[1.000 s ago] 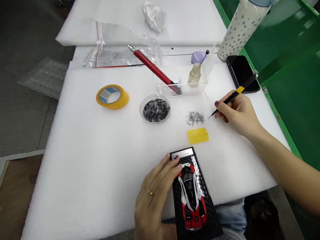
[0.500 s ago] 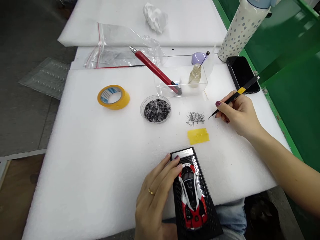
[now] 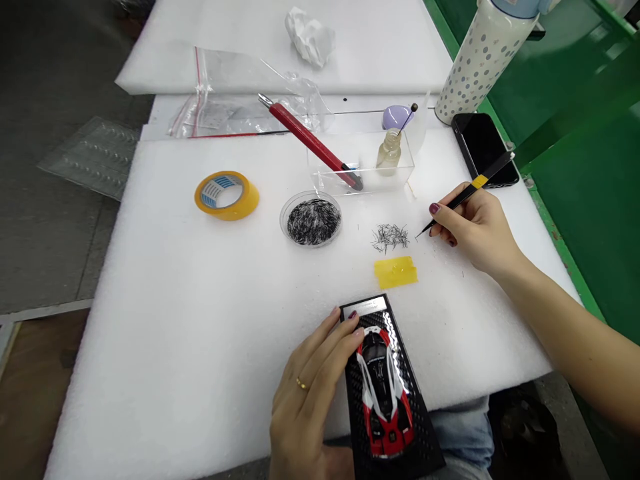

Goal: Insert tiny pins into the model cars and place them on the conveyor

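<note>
Red-white minicar (image 3: 383, 390), lettering (image 3: 376, 359) unclear, left grip (image 3: 311, 393) holding base (image 3: 423, 433), right grip (image 3: 477, 223) pinching tweezers (image 3: 467, 192)

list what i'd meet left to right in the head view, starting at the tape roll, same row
Tape roll, clear dish of black strands, loose strand pile, right hand holding a black pointed tool.

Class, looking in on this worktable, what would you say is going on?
The person's left hand holds a black rectangular textured base bearing a red, white and black model car. The right hand grips a slim black tool with a yellow band, its tip just right of a loose pile of fine black strands. A yellow tape strip lies between pile and base.
</note>
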{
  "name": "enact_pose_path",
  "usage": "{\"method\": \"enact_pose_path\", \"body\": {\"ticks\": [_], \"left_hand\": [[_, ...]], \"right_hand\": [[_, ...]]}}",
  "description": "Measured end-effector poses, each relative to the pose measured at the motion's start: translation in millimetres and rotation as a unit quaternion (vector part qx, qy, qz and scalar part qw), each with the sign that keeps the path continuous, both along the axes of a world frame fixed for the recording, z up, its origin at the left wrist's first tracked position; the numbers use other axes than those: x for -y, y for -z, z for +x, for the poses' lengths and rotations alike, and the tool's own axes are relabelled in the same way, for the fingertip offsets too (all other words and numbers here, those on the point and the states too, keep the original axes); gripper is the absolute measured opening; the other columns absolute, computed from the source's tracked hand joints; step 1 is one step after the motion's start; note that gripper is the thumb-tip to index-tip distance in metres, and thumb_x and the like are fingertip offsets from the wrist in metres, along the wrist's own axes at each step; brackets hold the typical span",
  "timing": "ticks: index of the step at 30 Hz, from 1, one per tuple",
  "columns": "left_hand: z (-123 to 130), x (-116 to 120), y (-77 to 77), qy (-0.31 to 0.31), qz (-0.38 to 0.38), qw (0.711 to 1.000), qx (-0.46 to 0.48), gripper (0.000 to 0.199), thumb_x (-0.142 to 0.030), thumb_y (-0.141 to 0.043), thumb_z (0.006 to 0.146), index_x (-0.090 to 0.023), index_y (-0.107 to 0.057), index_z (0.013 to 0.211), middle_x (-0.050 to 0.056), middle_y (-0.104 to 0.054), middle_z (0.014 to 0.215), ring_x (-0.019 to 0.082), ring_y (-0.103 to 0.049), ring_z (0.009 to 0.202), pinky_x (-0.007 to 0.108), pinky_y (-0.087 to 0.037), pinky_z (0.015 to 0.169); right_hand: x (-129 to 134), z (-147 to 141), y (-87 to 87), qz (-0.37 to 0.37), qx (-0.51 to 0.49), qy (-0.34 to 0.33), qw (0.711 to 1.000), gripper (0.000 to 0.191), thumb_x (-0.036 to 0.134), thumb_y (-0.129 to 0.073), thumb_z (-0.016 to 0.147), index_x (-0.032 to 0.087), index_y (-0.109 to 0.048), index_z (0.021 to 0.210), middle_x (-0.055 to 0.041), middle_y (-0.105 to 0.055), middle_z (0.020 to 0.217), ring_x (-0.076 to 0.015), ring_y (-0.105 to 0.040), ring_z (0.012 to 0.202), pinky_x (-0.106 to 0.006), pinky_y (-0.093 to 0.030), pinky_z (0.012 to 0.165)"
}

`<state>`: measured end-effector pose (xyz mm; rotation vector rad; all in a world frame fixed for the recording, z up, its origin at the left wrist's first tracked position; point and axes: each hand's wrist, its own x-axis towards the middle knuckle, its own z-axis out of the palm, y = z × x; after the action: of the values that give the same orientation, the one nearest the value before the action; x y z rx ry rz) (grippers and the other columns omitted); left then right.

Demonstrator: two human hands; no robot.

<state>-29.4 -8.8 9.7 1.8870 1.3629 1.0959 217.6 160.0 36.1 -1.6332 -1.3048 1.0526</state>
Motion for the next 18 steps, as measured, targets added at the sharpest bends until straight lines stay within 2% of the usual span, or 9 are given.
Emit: {"method": "enact_pose_path", "body": {"ticks": [6,10,14,18], "left_hand": [[0.3,0.2,0.3,0.000,0.001,1.000,0.003,0.077,-0.072,-0.065,0.087,-0.024,-0.057,0.147,0.006,-0.065,0.147,0.028,-0.055,0.142,0.037,-0.044,0.120],[-0.3,-0.4,1.0,0.004,0.004,1.000,0.000,0.078,-0.070,-0.067,0.087,-0.023,-0.056,0.148,0.007,-0.065,0.147,0.028,-0.056,0.142,0.038,-0.044,0.120],[-1.3,-0.3,1.2,0.007,0.004,1.000,-0.008,0.082,-0.075,-0.066,0.085,-0.022,-0.056,0.147,0.009,-0.065,0.147,0.030,-0.056,0.142,0.041,-0.045,0.120],[-2.3,-0.4,1.6,0.004,0.012,1.000,-0.014,0.084,-0.076,-0.065,0.084,-0.023,-0.056,0.147,0.010,-0.066,0.145,0.033,-0.058,0.140,0.044,-0.047,0.118]], "right_hand": [[0.2,-4.2,-3.9,-0.009,0.001,0.006,1.000,0.025,0.006,-0.067,0.090,0.020,-0.057,0.072,0.0012,-0.064,0.051,-0.0100,-0.051,0.041,-0.022,-0.038,0.040],[0.0,-5.0,-4.2,-0.012,0.014,0.003,1.000,0.025,0.006,-0.068,0.089,0.021,-0.057,0.073,0.0016,-0.064,0.052,-0.0111,-0.053,0.043,-0.023,-0.039,0.042],[-0.4,-2.1,-0.7,-0.012,0.019,-0.005,1.000,0.021,0.014,-0.073,0.089,0.021,-0.058,0.076,0.0013,-0.065,0.053,-0.0130,-0.057,0.046,-0.024,-0.042,0.044],[1.0,2.5,2.9,0.006,0.001,-0.011,1.000,0.025,0.027,-0.081,0.085,0.021,-0.059,0.075,0.0011,-0.065,0.053,-0.0120,-0.054,0.044,-0.025,-0.042,0.042]]}}
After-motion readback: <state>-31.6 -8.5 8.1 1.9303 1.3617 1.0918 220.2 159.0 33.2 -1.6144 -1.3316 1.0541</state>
